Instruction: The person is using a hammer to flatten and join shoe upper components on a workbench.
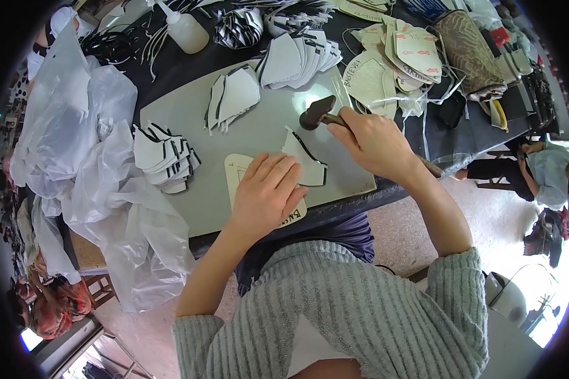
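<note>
My right hand is closed round the wooden handle of a hammer, whose dark head is over the grey board. The handle's end shows beyond my wrist. My left hand lies flat, its fingers stretched over the left part of a white cut piece with black edging. Under that palm is a cream pattern template with a dark outline, partly hidden. A fanned stack of white, black-edged pieces sits to the left, and a smaller group of similar pieces lies farther back.
Another fanned stack of white pieces lies at the back, beside a white squeeze bottle. Cream templates and a patterned roll are at the back right. Clear plastic sheeting drapes over the left. A seated person is at far right.
</note>
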### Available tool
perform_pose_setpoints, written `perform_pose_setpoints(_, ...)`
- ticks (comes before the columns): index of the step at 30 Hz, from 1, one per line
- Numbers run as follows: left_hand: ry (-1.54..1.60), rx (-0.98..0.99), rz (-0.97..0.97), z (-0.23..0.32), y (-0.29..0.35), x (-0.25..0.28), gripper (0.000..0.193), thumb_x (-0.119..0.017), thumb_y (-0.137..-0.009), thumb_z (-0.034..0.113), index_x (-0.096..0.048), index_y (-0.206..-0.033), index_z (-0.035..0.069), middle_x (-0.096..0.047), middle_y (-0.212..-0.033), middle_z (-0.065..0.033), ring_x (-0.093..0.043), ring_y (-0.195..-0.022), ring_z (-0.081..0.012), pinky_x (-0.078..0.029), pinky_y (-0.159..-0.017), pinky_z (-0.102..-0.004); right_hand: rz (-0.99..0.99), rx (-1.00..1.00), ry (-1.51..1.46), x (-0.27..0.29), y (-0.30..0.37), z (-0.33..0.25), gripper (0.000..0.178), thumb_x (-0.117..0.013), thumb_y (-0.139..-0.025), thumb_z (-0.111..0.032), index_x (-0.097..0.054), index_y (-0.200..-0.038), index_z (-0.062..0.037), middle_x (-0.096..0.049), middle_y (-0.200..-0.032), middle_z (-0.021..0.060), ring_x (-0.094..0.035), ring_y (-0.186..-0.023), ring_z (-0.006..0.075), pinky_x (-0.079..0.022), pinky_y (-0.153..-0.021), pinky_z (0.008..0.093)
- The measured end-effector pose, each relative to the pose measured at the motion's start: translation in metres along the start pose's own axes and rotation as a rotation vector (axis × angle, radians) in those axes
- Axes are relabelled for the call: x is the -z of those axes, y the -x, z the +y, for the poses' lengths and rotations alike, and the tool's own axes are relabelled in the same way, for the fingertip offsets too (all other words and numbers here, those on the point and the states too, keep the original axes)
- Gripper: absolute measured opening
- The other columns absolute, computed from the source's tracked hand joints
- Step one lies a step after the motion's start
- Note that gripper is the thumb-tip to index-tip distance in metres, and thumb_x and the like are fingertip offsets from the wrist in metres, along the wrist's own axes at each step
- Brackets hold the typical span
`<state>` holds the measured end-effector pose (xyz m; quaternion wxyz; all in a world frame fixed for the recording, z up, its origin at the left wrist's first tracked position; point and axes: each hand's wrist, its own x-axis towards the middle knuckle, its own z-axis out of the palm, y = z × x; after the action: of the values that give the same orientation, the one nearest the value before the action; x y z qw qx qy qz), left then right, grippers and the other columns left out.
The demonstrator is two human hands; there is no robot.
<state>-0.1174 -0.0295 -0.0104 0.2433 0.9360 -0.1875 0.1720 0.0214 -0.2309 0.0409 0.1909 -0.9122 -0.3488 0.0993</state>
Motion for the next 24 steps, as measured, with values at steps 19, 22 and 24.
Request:
perform_pose_setpoints(19,-0.14,0.208,0.077,-0.002,-0.006,-0.003,0.042,-0.077,-0.078,0.026,-0.063,-0.106,-0.003,-0.06,-0.12,-0.0134,-0.053,-0.112,-0.037,-0.039,-0.098,-0.0495,-0.092,-0.05,-0.197,-0.036,-0.015,-0.009,0.048,-0.045,-0.101,-0.041,-0.062,-0.097,0.0033,-0.068,-0.078,0.0237,-0.068,-0.078,0.042,-0.054,-0.073,0.0495)
perform_pose_setpoints(22,-0.063,0.271,0.056,0.01,-0.02,-0.014,0.04,-0.08,-0.075,0.023,-0.062,-0.102,-0.001,-0.06,-0.118,-0.0151,-0.053,-0.111,-0.0363,-0.039,-0.098,-0.0499,-0.035,-0.149,-0.298,-0.037,-0.009,0.003,0.047,-0.047,-0.101,-0.041,-0.064,-0.096,0.0022,-0.068,-0.08,0.0238,-0.067,-0.08,0.0424,-0.053,-0.076,0.0487)
perform_pose_setpoints(24,0.209,0.441,0.093,0.007,-0.023,-0.018,0.038,-0.08,-0.072,0.014,-0.058,-0.101,0.0,-0.059,-0.113,-0.0152,-0.052,-0.109,-0.0371,-0.038,-0.097,-0.0504,-0.001,-0.191,-0.342,-0.038,-0.007,0.006,0.047,-0.048,-0.1,-0.042,-0.066,-0.095,0.0015,-0.068,-0.082,0.0238,-0.067,-0.081,0.0426,-0.052,-0.077,0.0484)
